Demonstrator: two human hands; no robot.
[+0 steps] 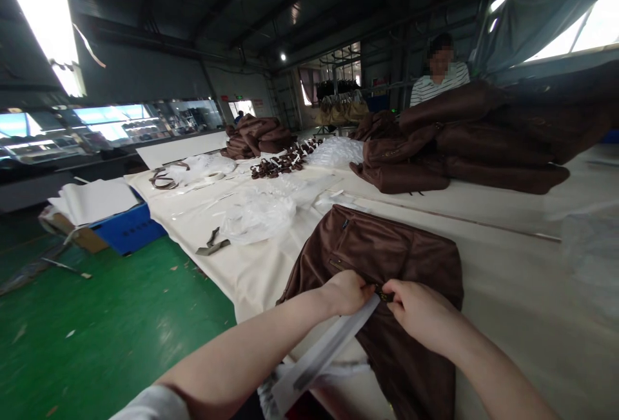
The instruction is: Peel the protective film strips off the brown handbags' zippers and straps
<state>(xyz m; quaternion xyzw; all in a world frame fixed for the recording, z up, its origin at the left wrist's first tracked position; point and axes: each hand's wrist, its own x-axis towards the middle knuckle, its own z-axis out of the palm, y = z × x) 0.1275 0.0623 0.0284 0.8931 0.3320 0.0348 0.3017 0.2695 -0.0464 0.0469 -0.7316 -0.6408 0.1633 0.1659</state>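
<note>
A brown leather-like bag [387,239] lies on the table right in front of me, with short zips on its upper face. My left hand [345,292] is closed at the bag's middle, fingertips pinched on a small dark fitting with gold-coloured metal [383,293]. From the other side my right hand [411,307] pinches the same fitting, thumb and fingers pressed together. Just what sits between the fingertips is partly hidden. A long whitish strip [333,346] slants from beside the fitting down toward my body, below my left forearm.
More brown bags [464,155] are heaped at the right back. Clear plastic [256,213], small brown strap pieces [280,162] and another brown pile [258,136] lie along the pale table [193,213]. A blue crate [128,226] stands left on the green floor. A person [439,75] is behind the heap.
</note>
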